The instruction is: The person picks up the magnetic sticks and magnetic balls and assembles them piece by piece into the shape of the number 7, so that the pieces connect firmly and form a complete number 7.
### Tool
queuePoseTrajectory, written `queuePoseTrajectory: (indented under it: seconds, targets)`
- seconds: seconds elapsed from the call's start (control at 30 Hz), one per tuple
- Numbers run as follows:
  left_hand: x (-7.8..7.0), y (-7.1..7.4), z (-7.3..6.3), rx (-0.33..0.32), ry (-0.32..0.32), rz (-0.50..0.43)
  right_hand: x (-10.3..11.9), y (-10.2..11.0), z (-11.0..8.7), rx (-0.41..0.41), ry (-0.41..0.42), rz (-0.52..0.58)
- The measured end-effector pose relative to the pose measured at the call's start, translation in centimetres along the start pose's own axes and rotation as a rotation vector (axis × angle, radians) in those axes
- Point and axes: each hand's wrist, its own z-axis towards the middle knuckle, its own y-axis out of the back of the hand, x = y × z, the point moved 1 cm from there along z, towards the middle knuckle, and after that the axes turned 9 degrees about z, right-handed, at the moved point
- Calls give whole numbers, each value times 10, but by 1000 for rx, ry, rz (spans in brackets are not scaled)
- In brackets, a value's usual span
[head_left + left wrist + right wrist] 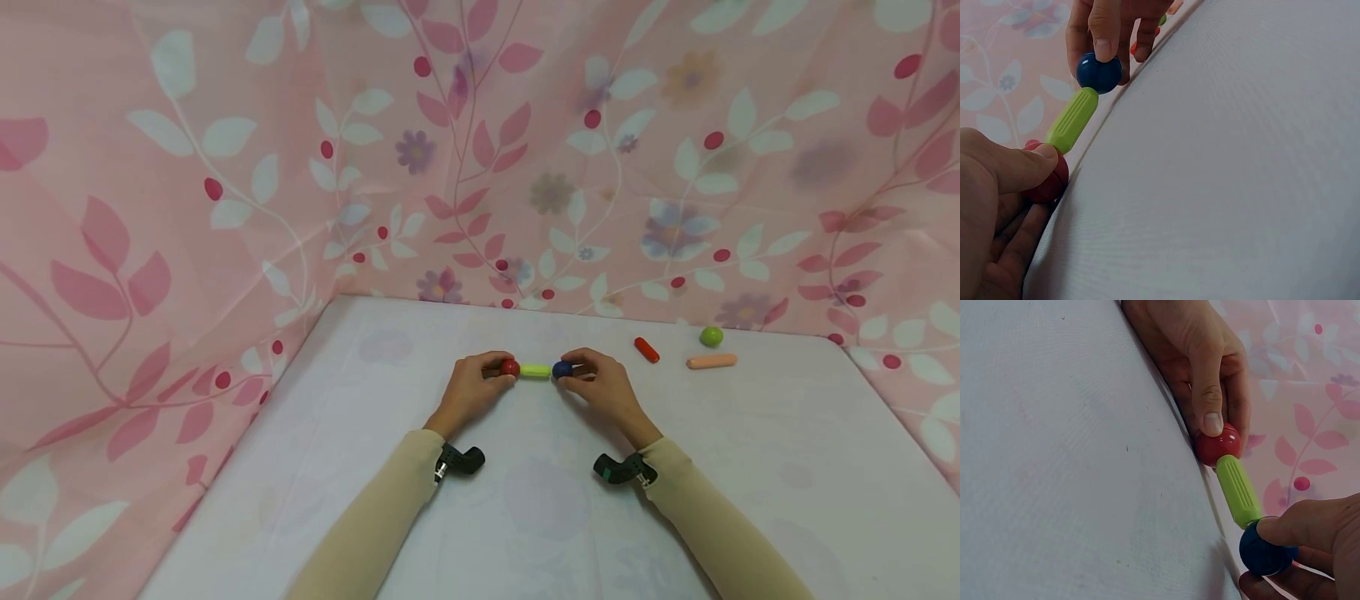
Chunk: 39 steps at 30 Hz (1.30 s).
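My left hand (pixel 471 389) pinches a red ball (pixel 511 367) between thumb and fingers. Opposite it, my right hand (pixel 606 389) pinches a dark blue ball (pixel 562 369) the same way. A ribbed lime-green rod (pixel 535 371) spans the space between the two balls, one end at each. In the left wrist view, the green rod (pixel 1072 120) meets the blue ball (pixel 1099 73) at its upper end, and my left thumb presses on the red ball (pixel 1054 181). The right wrist view has my right thumb on the blue ball (pixel 1265 549).
Toward the back right of the white-covered table (pixel 540 508) lie a red rod (pixel 647 349), a peach-coloured rod (pixel 712 361) and a green ball (pixel 712 336). Pink leaf-patterned cloth (pixel 480 167) hangs behind the table's far edge and along its left side.
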Motion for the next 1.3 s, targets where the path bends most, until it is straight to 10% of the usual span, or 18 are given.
queuePoseTrajectory:
  seconds: [1.3]
  targets:
    - [1, 1, 0, 12, -17, -21, -8, -2, 1, -9, 10, -38]
